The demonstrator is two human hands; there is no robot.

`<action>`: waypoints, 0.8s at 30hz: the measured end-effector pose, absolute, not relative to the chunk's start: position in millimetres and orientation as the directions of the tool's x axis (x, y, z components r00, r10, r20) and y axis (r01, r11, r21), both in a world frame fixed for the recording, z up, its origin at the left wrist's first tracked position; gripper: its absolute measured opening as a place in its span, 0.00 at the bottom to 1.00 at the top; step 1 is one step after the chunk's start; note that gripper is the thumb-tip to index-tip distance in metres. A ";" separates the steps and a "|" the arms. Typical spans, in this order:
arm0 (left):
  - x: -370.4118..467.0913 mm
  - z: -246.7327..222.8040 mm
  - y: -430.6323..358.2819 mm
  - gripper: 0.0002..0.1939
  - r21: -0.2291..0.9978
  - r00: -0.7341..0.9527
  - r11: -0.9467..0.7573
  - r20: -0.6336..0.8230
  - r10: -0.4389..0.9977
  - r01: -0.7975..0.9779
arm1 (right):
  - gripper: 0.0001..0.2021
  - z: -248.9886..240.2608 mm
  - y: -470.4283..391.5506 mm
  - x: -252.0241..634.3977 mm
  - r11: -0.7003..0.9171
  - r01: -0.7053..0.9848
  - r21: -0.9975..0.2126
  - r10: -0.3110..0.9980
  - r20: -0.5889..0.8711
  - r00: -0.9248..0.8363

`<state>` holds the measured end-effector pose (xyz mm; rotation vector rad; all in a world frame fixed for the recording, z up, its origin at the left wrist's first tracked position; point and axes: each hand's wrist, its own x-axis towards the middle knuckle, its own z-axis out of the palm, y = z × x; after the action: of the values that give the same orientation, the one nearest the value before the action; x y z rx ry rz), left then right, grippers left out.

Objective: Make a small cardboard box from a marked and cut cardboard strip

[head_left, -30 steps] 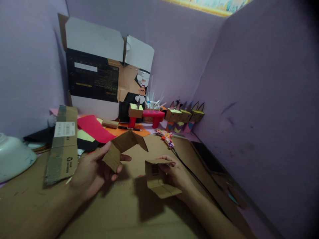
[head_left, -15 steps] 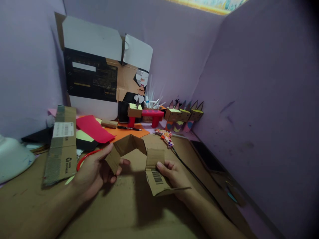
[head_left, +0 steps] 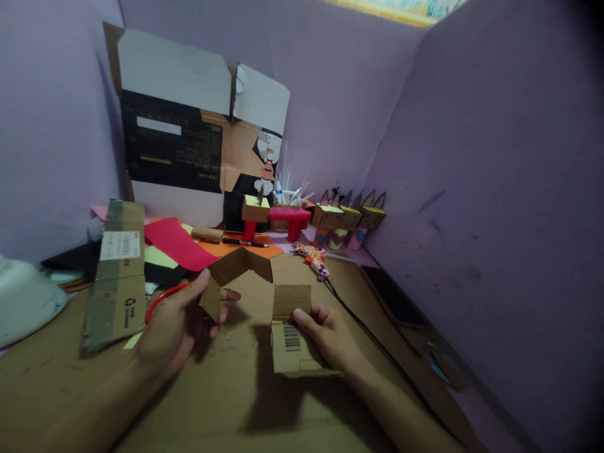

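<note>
My left hand point(head_left: 182, 330) pinches a folded cardboard strip point(head_left: 240, 263) between thumb and fingers. The strip bends into angled panels that reach toward the middle. My right hand point(head_left: 328, 333) grips a creased cardboard piece point(head_left: 292, 349) printed with a barcode, thumb on its front. One panel of it stands up and a lower flap juts toward me. The two cardboard parts come close at their inner ends, with a narrow gap between them. Behind my left wrist lies a red loop point(head_left: 158, 302), partly hidden by the hand.
A labelled cardboard strip point(head_left: 120, 270) and coloured paper point(head_left: 179, 242) lie at left. A patterned glue gun point(head_left: 312, 259) with a black cord sits behind my right hand. Animal-shaped cardboard figures point(head_left: 349, 219) stand at the back. A dark phone-like slab point(head_left: 391, 296) lies right.
The barcode piece in my right hand has shifted slightly left and turned more face-on. The folded strip in my left hand has moved slightly up and left, opening a small gap.
</note>
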<state>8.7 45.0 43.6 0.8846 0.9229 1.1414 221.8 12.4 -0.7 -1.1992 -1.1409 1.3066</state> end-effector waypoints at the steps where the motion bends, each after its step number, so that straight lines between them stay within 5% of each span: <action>1: 9.4 44.2 42.4 0.16 0.924 0.139 0.152 -0.109 0.984 -0.352 | 0.18 -2.2 13.1 222.1 -0.056 -0.029 -0.998 0.998 -0.055 -0.033; 9: 15.9 40.6 18.7 0.21 0.961 0.307 -0.041 0.127 0.943 -0.272 | 0.11 -9.2 21.8 232.6 0.176 0.418 -0.892 0.976 0.213 0.044; 14: 13.5 32.7 23.8 0.27 0.991 0.464 -0.071 0.117 0.878 -0.116 | 0.17 7.3 16.0 244.5 0.138 0.323 -0.936 0.969 0.195 0.151; 19: 15.4 30.4 20.8 0.30 0.987 0.459 -0.155 0.125 0.879 0.029 | 0.23 24.8 6.3 250.9 0.229 0.084 -0.970 0.968 0.219 -0.121; 24: 19.7 30.3 16.8 0.31 0.916 0.465 -0.314 0.171 0.869 0.250 | 0.32 31.4 10.5 251.9 0.273 0.185 -0.944 0.929 0.209 -0.306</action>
<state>19.7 16.8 30.3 1.8140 0.9473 0.8639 251.9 10.5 31.4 -1.0301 -1.6954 1.1043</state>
